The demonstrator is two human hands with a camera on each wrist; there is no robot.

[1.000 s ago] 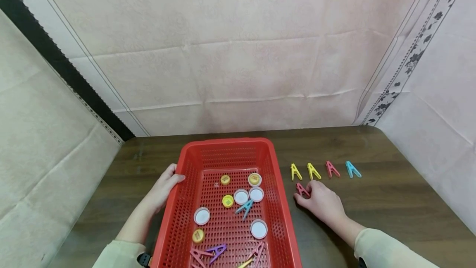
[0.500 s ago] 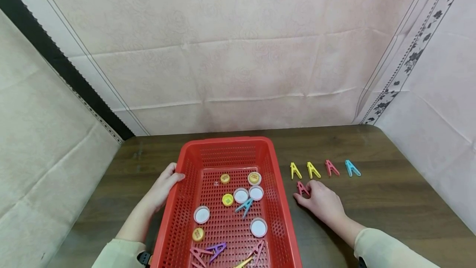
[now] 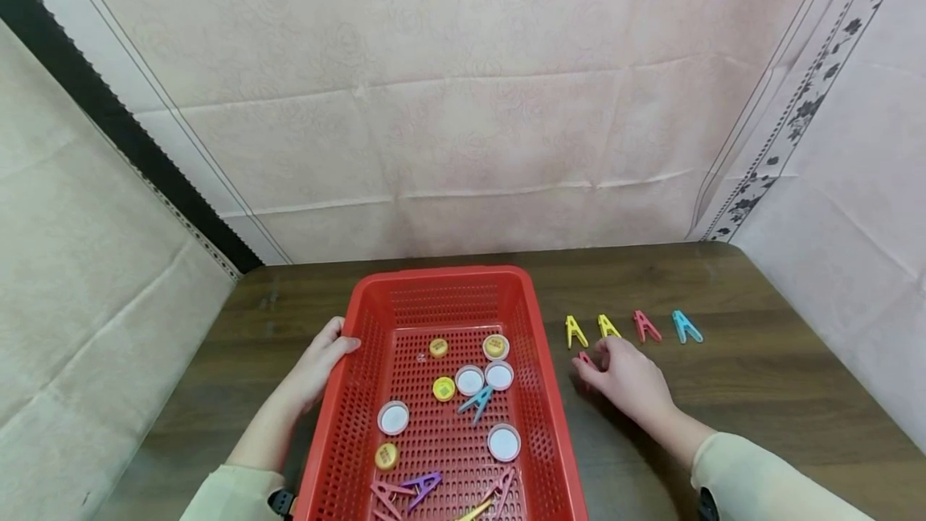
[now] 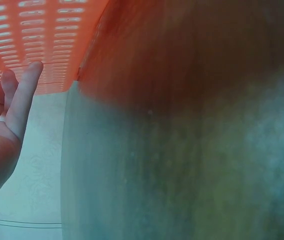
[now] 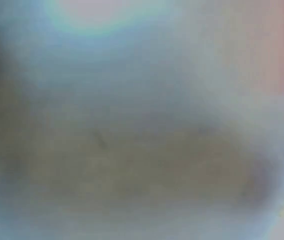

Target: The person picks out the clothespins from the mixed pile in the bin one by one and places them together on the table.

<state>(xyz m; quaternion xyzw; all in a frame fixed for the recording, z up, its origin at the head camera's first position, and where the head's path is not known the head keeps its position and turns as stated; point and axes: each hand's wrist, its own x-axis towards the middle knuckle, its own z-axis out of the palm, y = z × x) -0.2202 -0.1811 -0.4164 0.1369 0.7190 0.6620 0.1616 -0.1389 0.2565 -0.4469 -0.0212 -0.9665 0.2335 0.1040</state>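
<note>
My left hand [image 3: 318, 364] holds the left rim of a red plastic basket [image 3: 550, 392], thumb over the edge. In the left wrist view its fingers [image 4: 27, 92] lie along the basket's slotted outer wall [image 4: 44, 30]. Right of the basket, my right hand [image 3: 629, 380] pinches a red clothespin [image 3: 583, 358] between thumb and fingers; most of it is hidden. Just beyond lie two yellow clothespins [image 3: 575, 332], a red clothespin [image 3: 646, 326] and a blue clothespin [image 3: 686, 327] in a row. The right wrist view is mostly blurred.
Inside the basket are white round discs [image 3: 394, 418], yellow round caps [image 3: 444, 389], a blue clothespin [image 3: 477, 401], a purple clothespin [image 3: 424, 486] and pink ones [image 3: 387, 494]. The wooden table [image 3: 738, 376] ends at a cloth-covered wall [image 3: 463, 143].
My right hand has shifted slightly away from me, partly covering the second yellow clothespin. The pinched red clothespin shows less than before. My left hand and the basket stay in place.
</note>
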